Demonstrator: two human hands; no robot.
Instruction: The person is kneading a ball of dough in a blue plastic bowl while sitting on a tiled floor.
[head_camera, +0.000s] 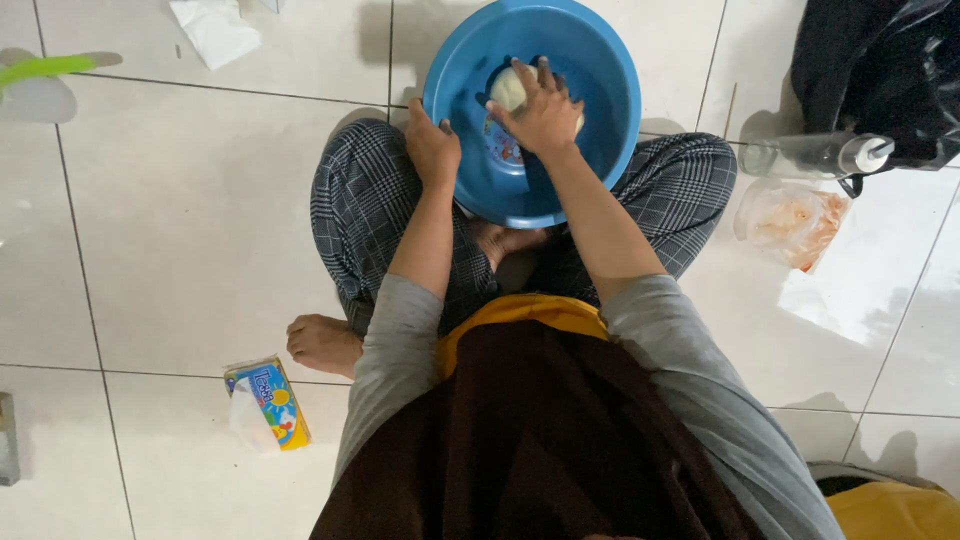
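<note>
Gripping the pale lump (512, 88) with my right hand (545, 112), fingers curled, I pinch the blue bowl (610, 90) rim in my left hand (432, 148) so it stays put.

Tissue pack (268, 402) seen on white tiled floor (180, 230); crumpled tissue (215, 30) top left; clear bottle (815, 155), stained plastic bag (792, 222), black bag (880, 70) at right.
</note>
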